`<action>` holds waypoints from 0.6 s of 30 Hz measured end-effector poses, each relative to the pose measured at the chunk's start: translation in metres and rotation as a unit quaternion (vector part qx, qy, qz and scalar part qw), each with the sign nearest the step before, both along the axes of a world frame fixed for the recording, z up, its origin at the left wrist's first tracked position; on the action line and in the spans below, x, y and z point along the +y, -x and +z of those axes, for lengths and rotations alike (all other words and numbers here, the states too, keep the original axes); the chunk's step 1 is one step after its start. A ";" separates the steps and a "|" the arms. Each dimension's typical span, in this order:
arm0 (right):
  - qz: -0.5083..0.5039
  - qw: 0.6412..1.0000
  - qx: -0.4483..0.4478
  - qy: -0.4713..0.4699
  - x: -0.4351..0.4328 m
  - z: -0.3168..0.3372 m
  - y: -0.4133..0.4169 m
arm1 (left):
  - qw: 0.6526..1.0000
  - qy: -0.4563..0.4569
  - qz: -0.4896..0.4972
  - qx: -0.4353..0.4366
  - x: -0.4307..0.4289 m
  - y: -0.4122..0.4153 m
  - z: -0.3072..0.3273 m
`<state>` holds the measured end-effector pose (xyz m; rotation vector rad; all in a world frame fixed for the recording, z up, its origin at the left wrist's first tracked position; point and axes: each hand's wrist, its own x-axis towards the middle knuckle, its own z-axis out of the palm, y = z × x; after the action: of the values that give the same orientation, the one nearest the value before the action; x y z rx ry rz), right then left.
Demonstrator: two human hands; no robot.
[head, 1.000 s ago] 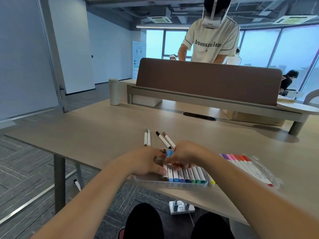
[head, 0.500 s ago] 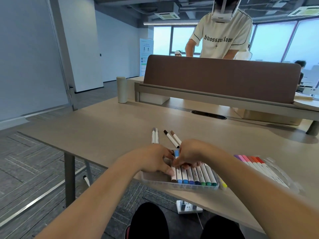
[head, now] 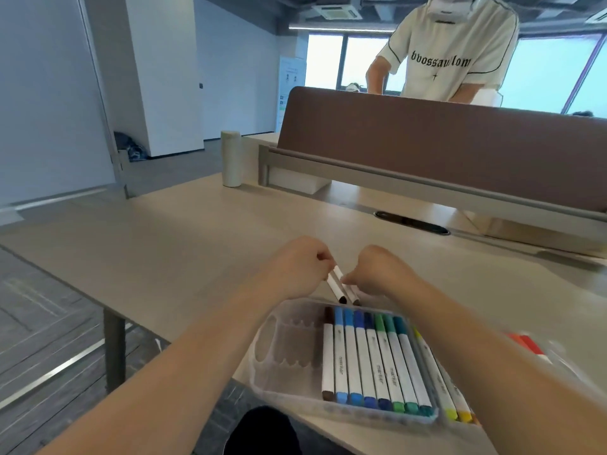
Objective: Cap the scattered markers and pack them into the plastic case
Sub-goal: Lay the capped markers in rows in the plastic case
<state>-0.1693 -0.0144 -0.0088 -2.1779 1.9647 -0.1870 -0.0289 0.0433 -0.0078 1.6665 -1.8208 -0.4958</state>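
Observation:
A clear plastic case (head: 284, 339) lies at the table's near edge. Its right part holds several capped markers (head: 371, 359), one brown, then blues and greens; its left slots hold nothing. Just beyond the case, two white markers lie side by side: one with a black end (head: 335, 285), one with a brown end (head: 350, 293). My left hand (head: 295, 267) pinches the upper end of the black one. My right hand (head: 381, 272) has its fingertips on the brown one. Yellow markers (head: 451, 392) and blurred red ones (head: 527, 344) lie to the right of the case.
A beige cylinder bottle (head: 231, 160) stands at the back left of the table. A brown divider panel (head: 443, 142) crosses the back, with a person standing behind it. A dark cable slot (head: 412, 222) sits ahead. The table's left edge drops to the floor.
Both hands left the case and reached forward to the black-ended and brown-ended markers beyond it. The view has moved closer and now looks down on the case.

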 end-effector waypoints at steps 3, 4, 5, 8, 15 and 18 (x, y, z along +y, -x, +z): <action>-0.004 1.000 0.008 -0.026 -0.010 -0.002 -0.007 | 1.000 -0.001 0.000 -0.019 -0.008 0.002 -0.002; -0.004 1.000 0.011 -0.029 -0.012 -0.004 -0.009 | 1.000 -0.002 0.000 -0.021 -0.009 0.003 -0.003; -0.003 1.000 0.014 -0.026 -0.014 -0.005 -0.010 | 1.000 -0.003 0.001 -0.022 -0.010 0.003 -0.004; 0.002 1.000 0.003 -0.013 -0.014 -0.006 -0.008 | 1.000 -0.005 -0.001 -0.018 -0.005 0.003 -0.004; 0.045 0.993 -0.086 -0.070 0.032 0.024 -0.007 | 1.000 0.001 0.018 -0.021 0.029 -0.009 0.001; 0.075 0.985 -0.097 -0.123 0.064 0.029 -0.009 | 0.999 0.000 0.012 -0.042 0.048 -0.012 0.002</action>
<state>-0.1599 0.0500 0.0202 -2.0508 1.6188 -0.1209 -0.0168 0.0914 -0.0060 1.7304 -1.8591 -0.4216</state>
